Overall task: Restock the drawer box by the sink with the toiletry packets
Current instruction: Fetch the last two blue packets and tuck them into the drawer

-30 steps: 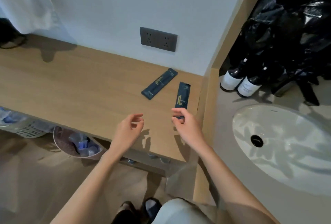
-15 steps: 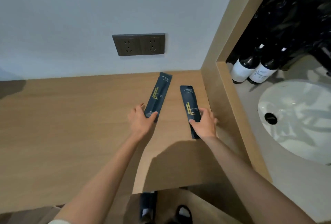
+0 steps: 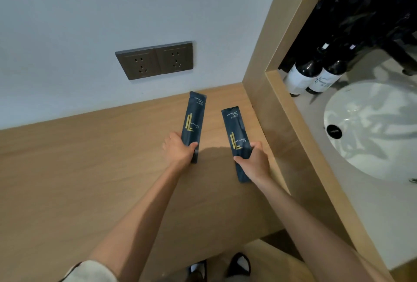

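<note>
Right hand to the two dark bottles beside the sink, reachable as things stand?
Probably not directly: the right hand grips a packet, and the wooden divider stands between it and the bottles; it would need to go round.

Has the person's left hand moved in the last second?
Yes. The left hand went forward toward the wall socket and now grips the left packet.

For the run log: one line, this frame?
left hand grips left packet | right hand grips right packet | drawer box not in view

The counter (image 3: 79, 180) stretches open to the left; a wooden partition (image 3: 270, 112) blocks the right, before the sink (image 3: 372, 123).
</note>
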### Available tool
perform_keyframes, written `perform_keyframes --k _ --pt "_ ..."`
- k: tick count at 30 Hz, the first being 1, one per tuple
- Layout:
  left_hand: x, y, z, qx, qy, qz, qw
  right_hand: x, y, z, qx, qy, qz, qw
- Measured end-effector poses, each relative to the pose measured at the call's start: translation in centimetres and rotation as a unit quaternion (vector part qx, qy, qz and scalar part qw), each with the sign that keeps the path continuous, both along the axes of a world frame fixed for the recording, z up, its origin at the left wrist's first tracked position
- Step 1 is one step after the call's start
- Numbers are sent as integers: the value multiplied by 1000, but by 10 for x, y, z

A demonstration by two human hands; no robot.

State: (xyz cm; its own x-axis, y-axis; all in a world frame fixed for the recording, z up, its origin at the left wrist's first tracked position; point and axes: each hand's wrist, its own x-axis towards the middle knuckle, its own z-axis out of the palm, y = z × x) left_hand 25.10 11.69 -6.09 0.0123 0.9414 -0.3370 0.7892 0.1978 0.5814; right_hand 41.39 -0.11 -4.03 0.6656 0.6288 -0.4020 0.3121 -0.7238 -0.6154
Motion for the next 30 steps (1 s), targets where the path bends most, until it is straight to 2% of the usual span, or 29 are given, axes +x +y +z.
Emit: perform_keyframes --k 7,12,18,24,30 --pt "-12 -4 18 -62 -135 -12 989 -10 -5 28 45 74 -7 996" --pt "-34 -35 48 -68 -215 -18 974 -17 -28 69 95 140 7 985" --pt "-43 -103 103 -56 -292 -59 953 -15 -90 129 170 145 42 974" --pt "-14 -181 153 -40 -334 -107 936 8 -173 171 241 134 -30 961" --pt "45 -268 180 -24 -334 -174 926 59 -286 189 285 95 -95 949"
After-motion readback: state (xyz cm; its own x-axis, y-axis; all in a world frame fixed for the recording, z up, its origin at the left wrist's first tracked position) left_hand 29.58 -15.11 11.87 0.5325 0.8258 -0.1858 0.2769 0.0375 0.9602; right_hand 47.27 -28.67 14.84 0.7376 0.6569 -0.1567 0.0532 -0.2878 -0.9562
